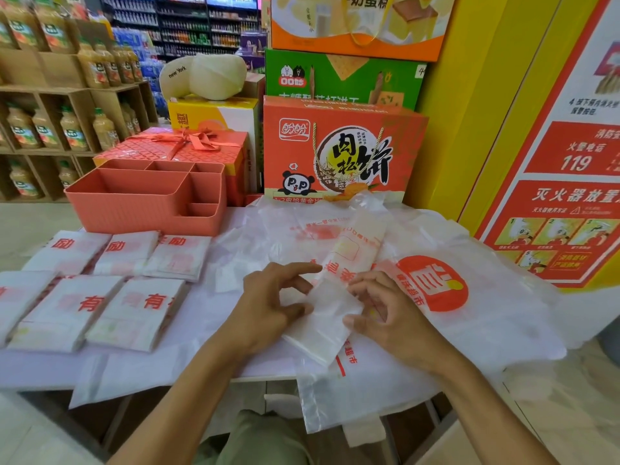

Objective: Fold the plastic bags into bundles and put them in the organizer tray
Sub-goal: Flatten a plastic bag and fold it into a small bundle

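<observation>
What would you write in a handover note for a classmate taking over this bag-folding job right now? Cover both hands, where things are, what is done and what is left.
Left hand: pinches the left edge of the half-folded bag.
Right hand: grips its right edge.
That bag is a long narrow strip lying on the loose flat bags at table centre and right.
Done: folded bundles lie in two rows at the table's left.
Organizer tray: behind the bundles; no bundle shows in its visible compartments.
Left: finish this strip, fold the loose bags, move all bundles into the tray.
</observation>
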Motion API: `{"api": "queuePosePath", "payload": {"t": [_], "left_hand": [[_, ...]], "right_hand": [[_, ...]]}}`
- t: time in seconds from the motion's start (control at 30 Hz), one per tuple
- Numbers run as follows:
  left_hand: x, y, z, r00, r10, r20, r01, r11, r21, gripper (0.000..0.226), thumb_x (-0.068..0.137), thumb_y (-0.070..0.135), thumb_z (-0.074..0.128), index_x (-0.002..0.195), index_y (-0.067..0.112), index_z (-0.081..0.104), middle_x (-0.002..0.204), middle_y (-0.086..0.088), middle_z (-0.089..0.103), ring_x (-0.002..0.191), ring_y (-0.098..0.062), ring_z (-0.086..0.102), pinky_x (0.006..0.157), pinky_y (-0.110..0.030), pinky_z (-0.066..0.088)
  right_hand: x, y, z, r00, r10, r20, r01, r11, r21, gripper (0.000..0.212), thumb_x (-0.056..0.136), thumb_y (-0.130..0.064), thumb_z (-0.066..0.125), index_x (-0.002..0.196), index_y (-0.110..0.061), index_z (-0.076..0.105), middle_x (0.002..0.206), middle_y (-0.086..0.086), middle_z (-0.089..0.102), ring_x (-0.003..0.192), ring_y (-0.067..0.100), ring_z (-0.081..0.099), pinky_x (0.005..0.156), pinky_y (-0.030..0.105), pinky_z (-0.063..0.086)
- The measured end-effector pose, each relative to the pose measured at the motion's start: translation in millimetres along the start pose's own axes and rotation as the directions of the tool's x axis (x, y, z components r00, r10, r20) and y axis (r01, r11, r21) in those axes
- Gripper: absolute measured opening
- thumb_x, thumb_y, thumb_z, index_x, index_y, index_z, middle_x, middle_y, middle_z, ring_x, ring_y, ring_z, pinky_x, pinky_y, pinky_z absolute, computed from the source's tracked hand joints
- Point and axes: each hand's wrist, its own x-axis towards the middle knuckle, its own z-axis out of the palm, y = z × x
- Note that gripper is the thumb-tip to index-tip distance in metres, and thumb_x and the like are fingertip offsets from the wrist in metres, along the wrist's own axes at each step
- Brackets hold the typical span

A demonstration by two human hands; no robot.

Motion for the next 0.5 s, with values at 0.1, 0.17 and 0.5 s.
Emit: {"api": "queuePosePath", "payload": {"t": [0.1,0.17,0.5], "left_hand": [[0.1,0.0,-0.7,0.999,0.024,-0.022,-0.025,0.999,-0.036,0.045,0.084,0.015,0.082,0.117,0.042,0.069,0.108,0.021,0.067,0.117,-0.008,0.056,0.109,-0.042,0.038],[0.5,1.1,0.3,0.998,0.06,0.009,-0.059,0.995,-0.081,0.027,0.087,0.016,0.08,0.105,0.034,0.072,0.117,0.019,0.065,0.122,-0.009,0.056,0.107,-0.032,0.041],[-1.8,12.7,-3.7,0.976,-0.049,0.213,0.123,0.93,-0.348,0.026,0.099,0.032,0.064,0.126,0.031,0.063,0.099,-0.007,0.074,0.097,-0.022,0.071,0.09,-0.039,0.056]], "right_hand": [[-3.9,-1.5,-2.6,1.0,0.016,-0.002,-0.016,0.982,0.189,0.016,0.091,-0.016,0.074,0.107,-0.017,0.072,0.12,-0.013,0.069,0.117,0.004,0.063,0.092,0.024,0.056],[-5.8,-4.2,-4.2,0.999,0.039,0.007,-0.039,0.952,0.304,0.012,0.093,-0.01,0.069,0.105,-0.008,0.071,0.108,-0.003,0.075,0.106,0.012,0.071,0.082,0.024,0.058],[8.6,-17.5,-11.3,0.993,0.12,-0.02,-0.104,0.92,0.377,0.008,0.099,-0.01,0.063,0.105,-0.006,0.066,0.097,0.006,0.077,0.091,0.027,0.075,0.075,0.045,0.063]]}}
